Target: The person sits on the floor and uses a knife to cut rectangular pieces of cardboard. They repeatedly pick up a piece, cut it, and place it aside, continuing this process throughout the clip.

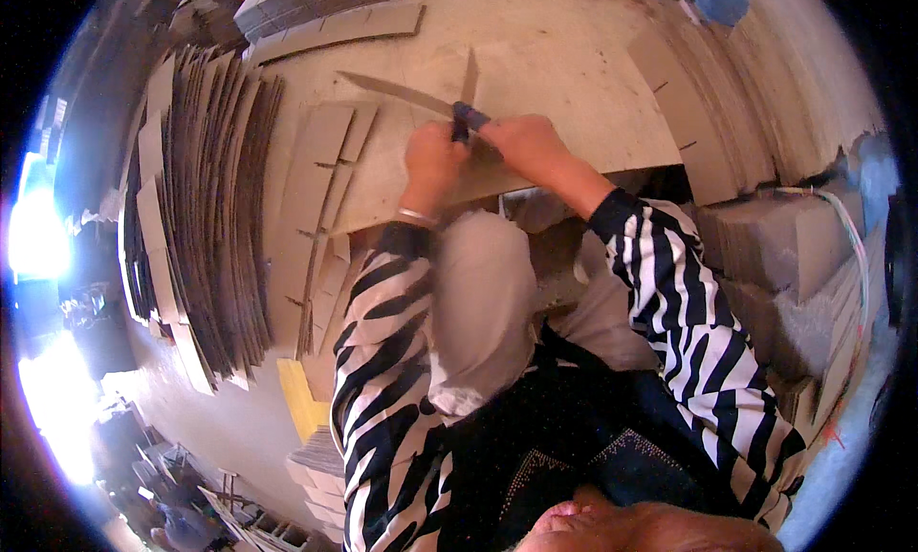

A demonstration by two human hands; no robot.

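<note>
Two thin cardboard strips cross in front of me above the tabletop, seen almost edge-on. One long strip [397, 90] slants up to the left, and a shorter-looking strip [471, 74] points away from me. My left hand [435, 162] is closed at their near end. Against it from the right, my right hand [526, 146] also has its fingers closed on the strips. Dark coverings [466, 119] wrap the fingertips where the hands meet. Which strip each hand grips, and whether the strips are slotted together, is hidden by the fingers.
Slotted cardboard pieces [320, 170] lie at the table's left side, beside a tall row of upright cardboard sheets [206, 208]. More cardboard stacks stand at the far left [335, 31] and right [703, 103]. The wooden tabletop [564, 64] ends just before my knees.
</note>
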